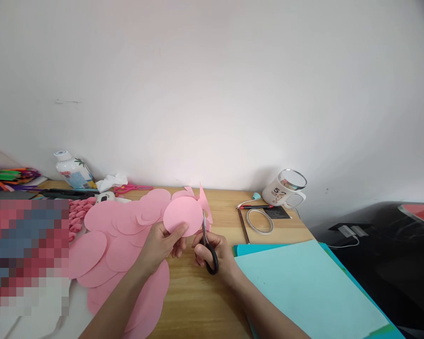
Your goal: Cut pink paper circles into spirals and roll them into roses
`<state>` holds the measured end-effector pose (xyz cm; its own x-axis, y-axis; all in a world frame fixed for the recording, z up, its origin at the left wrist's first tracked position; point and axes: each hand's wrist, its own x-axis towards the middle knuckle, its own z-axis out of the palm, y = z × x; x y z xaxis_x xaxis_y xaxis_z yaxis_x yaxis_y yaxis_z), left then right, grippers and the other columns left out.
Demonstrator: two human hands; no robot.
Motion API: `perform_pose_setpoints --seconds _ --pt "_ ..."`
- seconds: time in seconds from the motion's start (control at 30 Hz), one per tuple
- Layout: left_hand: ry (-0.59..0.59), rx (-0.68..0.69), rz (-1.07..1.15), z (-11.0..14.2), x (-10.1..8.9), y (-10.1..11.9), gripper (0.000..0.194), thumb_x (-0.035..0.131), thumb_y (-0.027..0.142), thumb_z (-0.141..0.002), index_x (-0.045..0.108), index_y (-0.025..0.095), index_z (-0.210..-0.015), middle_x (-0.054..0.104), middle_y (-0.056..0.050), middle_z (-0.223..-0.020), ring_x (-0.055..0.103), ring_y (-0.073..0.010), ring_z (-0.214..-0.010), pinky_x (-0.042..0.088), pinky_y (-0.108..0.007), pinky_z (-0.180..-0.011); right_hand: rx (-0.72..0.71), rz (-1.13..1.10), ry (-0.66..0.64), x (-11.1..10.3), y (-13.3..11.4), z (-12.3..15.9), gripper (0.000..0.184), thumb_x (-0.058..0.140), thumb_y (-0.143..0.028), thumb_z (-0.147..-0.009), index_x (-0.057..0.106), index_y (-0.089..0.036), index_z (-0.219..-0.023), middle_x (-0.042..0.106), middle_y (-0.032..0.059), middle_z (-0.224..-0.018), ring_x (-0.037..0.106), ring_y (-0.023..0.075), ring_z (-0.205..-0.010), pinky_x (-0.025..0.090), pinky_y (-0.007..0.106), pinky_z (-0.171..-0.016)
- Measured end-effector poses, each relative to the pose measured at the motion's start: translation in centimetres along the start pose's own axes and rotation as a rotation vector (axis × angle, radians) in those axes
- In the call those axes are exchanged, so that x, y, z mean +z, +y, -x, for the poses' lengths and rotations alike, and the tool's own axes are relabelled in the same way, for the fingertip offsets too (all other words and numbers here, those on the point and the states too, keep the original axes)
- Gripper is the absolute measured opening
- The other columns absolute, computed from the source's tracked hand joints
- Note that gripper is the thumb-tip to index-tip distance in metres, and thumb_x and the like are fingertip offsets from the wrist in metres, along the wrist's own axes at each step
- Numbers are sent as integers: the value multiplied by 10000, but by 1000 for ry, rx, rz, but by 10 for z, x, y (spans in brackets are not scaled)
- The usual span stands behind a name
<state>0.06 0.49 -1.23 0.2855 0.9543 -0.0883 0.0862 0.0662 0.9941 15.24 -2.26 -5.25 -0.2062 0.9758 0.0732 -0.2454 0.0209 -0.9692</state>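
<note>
My left hand [167, 242] pinches a pink paper circle [183, 212] by its lower edge, thumb on top. My right hand [214, 252] has its fingers in the black handles of a pair of scissors [212, 261], whose metal blades point up along the circle's right edge. Jagged pink paper scraps [205, 202] stick up behind and beside the blades; whether they still join the circle I cannot tell. To the left of my hands lies a heap of overlapping pink paper circles [123, 254], partly covered by my left forearm.
A white mug [277, 192], a coiled cable [259, 221] and pens [256, 206] are at the back right. Light blue sheets [304, 282] lie at the right edge of the wooden table [201, 301]. Pink-handled scissors [130, 188] and a white bottle [72, 169] stand back left, before the wall.
</note>
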Motion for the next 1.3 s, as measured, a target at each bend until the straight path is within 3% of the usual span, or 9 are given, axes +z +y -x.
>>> perform_pose_setpoints --seconds 0.23,0.47,0.63,0.8,1.07,1.3 --pt "16 -15 -23 -2 -2 -4 402 603 414 -738 504 146 -455 463 14 -408 413 -83 -360 284 -212 -380 7 9 23 0 -1 -1 364 674 -523 -684 540 -190 -628 431 -78 -401 388 85 -359 382 243 -423" --pt "7 -40 -4 -2 -2 -2 425 618 408 -723 459 161 -417 427 29 -371 382 -77 -353 289 -221 -395 -62 91 258 -4 -2 -3 279 636 -443 -749 585 -174 -698 503 -42 -482 457 111 -469 376 240 -480" --pt "-46 -63 -19 -1 -2 -4 422 625 394 -726 451 161 -420 437 38 -360 354 -64 -346 270 -211 -393 -114 3 345 -3 -4 -3 284 633 -403 -773 560 -178 -614 506 -21 -585 474 125 -576 409 265 -581" --pt "-110 -54 -20 -1 -2 -6 419 625 399 -740 436 166 -448 415 58 -356 346 -59 -351 264 -197 -392 -118 -42 457 -4 -6 -3 244 685 -403 -733 626 -192 -841 524 -24 -669 465 123 -603 415 261 -590" --pt "14 -15 38 -1 1 -2 462 610 421 -745 379 178 -427 378 61 -340 332 -61 -337 251 -206 -388 -115 112 266 1 -10 1 233 712 -370 -700 580 -178 -688 520 -19 -605 439 133 -578 375 258 -560" --pt "25 -9 26 0 1 -1 485 591 443 -752 370 178 -411 379 55 -331 341 -59 -330 259 -205 -387 -110 73 331 0 -10 1 247 655 -414 -749 570 -183 -718 491 -28 -611 445 134 -583 380 260 -571"
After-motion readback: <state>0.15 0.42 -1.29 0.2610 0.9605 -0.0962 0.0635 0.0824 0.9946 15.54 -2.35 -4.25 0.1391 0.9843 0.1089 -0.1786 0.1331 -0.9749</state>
